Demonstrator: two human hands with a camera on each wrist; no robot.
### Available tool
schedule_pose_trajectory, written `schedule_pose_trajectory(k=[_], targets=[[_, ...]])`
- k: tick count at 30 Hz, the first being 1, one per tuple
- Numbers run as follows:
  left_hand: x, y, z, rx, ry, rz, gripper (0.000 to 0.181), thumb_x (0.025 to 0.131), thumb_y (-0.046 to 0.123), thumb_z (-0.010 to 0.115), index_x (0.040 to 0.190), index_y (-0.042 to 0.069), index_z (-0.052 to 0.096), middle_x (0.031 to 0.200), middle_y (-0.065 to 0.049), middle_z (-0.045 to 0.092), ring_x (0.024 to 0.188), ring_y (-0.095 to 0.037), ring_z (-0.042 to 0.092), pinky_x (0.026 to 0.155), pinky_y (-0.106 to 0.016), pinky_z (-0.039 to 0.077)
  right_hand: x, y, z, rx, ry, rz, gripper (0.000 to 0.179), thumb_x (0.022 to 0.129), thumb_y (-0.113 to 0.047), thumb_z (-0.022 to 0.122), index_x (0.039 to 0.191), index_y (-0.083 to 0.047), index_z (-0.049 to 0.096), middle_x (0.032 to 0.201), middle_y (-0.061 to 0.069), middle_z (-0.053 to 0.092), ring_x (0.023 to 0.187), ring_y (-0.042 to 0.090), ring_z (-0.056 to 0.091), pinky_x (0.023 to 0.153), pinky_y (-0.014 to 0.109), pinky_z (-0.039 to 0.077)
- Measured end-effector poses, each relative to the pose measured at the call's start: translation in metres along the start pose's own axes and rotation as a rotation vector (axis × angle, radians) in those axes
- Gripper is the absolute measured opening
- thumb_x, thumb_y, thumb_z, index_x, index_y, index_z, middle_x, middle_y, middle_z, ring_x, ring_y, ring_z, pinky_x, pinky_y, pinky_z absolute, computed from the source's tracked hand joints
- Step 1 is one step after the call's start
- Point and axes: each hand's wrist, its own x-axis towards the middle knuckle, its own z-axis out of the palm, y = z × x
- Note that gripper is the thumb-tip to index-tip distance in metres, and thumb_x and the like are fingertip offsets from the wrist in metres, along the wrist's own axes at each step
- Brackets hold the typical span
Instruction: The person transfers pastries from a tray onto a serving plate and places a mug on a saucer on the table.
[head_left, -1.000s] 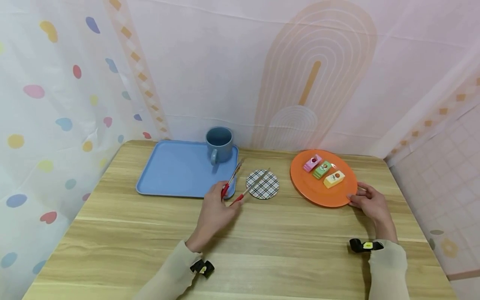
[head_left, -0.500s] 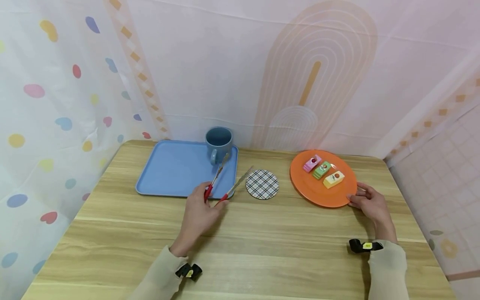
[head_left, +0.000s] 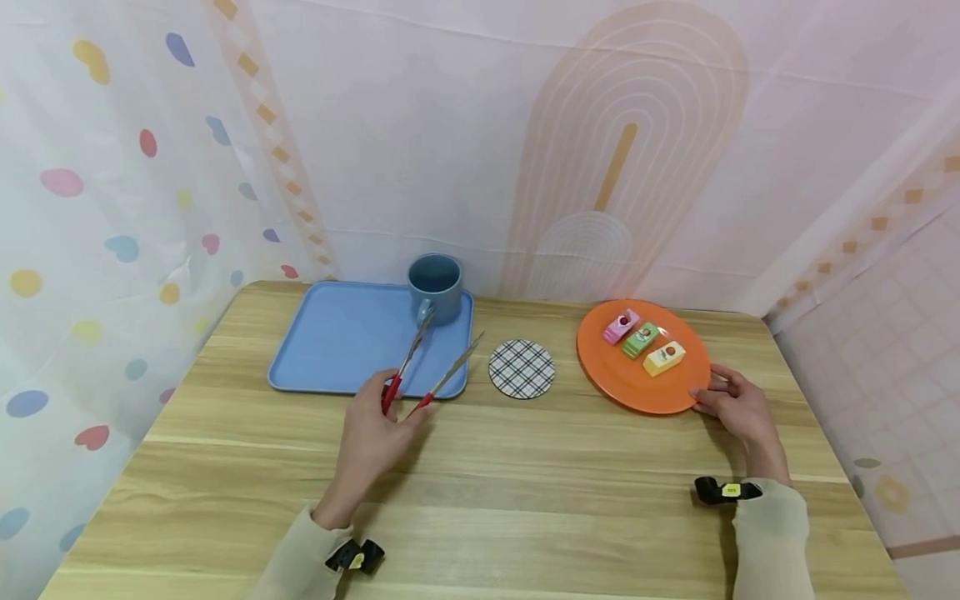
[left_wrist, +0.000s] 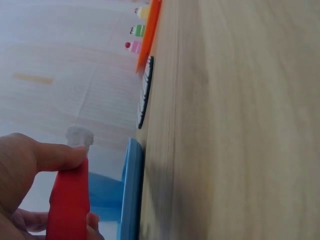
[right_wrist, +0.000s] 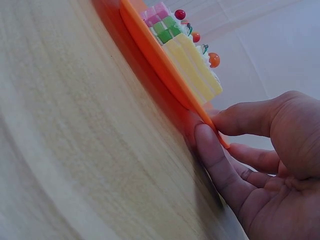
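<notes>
My left hand [head_left: 371, 442] holds a pair of metal tongs with red grips [head_left: 392, 392], arms spread apart and nothing between the tips. One tip overlaps the mug's handle in the head view; the other points past the tray's right edge. In the left wrist view a finger presses on the red grip [left_wrist: 70, 200]. At the right, my right hand [head_left: 742, 412] pinches the rim of an orange plate [head_left: 622, 383] between thumb and fingers. The plate carries a pink toy cake slice [head_left: 622, 326], a green one [head_left: 641, 340] and a yellow one [head_left: 664, 358].
A blue tray [head_left: 337, 342] lies at the table's back left, with a blue-grey mug [head_left: 436, 287] standing at its back right corner. Between tray and plate sits a round plaid coaster [head_left: 522, 369]. A patterned curtain [head_left: 412, 150] hangs behind the table.
My left hand has carried the spread tongs leftward, from over the coaster to over the tray's right part. The right hand keeps its hold on the plate's rim.
</notes>
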Motion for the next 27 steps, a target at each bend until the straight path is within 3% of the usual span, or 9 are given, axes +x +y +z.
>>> schedule_pose_trajectory(k=[15,22,27], targets=[[-0.012,-0.005,-0.018,0.034,0.086,0.014,0.065,0.079,0.022,0.09,0.131,-0.001,0.059,0.084,-0.015,0.062,0.063,-0.014,0.048,0.056,-0.025,0.039,0.001,0.0,0.0,-0.008,-0.002,0.005,0.076,0.098,-0.013,0.067,0.161,0.0,0.025,0.104,-0.005,0.06,0.079,-0.004,0.068,0.078,0.021,0.059],[-0.013,-0.015,-0.029,0.058,0.13,0.0,0.064,0.08,0.023,0.089,0.132,0.0,0.059,0.093,-0.015,0.068,0.064,-0.012,0.05,0.057,-0.024,0.04,0.0,-0.001,0.0,-0.006,-0.004,-0.001,0.077,0.098,-0.012,0.067,0.161,0.001,0.024,0.104,-0.006,0.06,0.079,-0.005,0.068,0.078,0.021,0.059],[-0.013,-0.024,-0.034,0.072,0.127,-0.037,0.065,0.082,0.026,0.087,0.134,0.001,0.057,0.102,-0.016,0.07,0.067,-0.014,0.051,0.059,-0.025,0.041,-0.002,-0.001,0.0,0.003,-0.001,-0.001,0.077,0.098,-0.011,0.067,0.161,0.001,0.024,0.103,-0.006,0.06,0.079,-0.005,0.068,0.078,0.021,0.059]])
